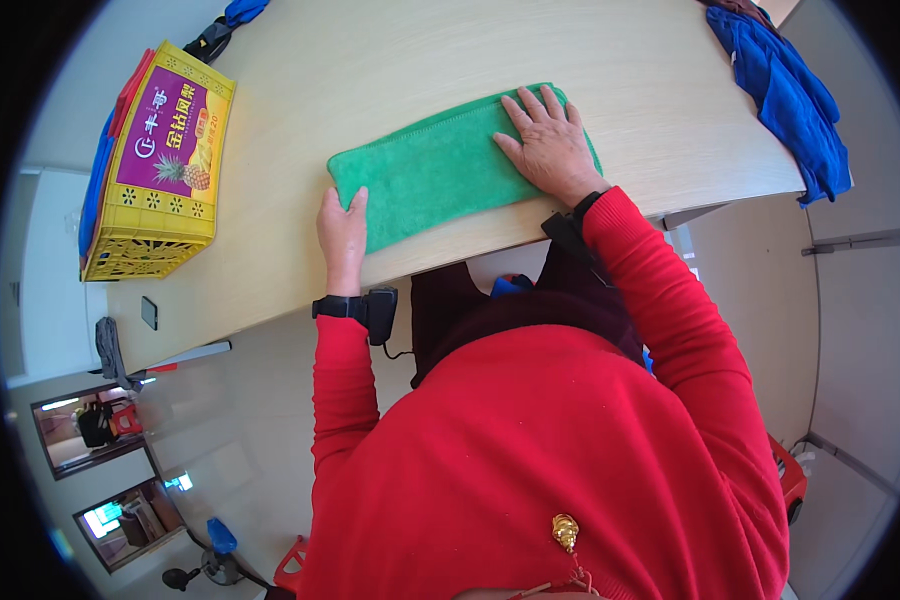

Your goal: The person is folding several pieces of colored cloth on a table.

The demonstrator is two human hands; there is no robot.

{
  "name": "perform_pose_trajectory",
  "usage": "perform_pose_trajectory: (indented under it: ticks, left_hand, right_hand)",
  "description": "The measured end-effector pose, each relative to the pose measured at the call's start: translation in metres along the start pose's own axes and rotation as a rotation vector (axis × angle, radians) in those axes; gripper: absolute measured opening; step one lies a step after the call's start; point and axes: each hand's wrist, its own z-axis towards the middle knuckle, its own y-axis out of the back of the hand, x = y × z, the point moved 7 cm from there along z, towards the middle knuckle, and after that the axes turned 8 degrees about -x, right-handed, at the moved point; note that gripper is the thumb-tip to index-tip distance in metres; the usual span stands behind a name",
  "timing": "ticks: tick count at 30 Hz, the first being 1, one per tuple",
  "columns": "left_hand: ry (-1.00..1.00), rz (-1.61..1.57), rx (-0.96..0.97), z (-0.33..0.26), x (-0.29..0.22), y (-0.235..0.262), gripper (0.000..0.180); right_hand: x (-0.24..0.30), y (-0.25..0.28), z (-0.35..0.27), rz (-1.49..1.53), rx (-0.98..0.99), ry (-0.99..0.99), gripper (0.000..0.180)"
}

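Note:
A folded green cloth towel lies on the table near its front edge, several layers showing along its far and right sides. At the towel's left edge is my left hand, thumb over the cloth and the other fingers partly hidden; it seems to grip that edge. My right hand rests flat on the towel's right end, fingers stretched out and spread, holding nothing. Both wrists wear black straps with small dark devices.
Around the towel is the light wooden table. A yellow plastic crate with a purple panel stands at the left, and a phone lies near the left corner. Blue cloths hang over the right edge.

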Motion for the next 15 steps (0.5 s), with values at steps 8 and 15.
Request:
perform_pose_trajectory:
  ticks: [8,15]
  left_hand:
    - [-0.016,0.206,-0.004,-0.001,-0.006,0.001,0.037]
    - [0.280,-0.346,0.165,-0.003,0.007,-0.007,0.031]
  right_hand:
    - [0.016,0.020,-0.010,0.043,0.029,-0.003,0.062]
    - [0.081,0.036,-0.068,0.229,0.098,0.310,0.070]
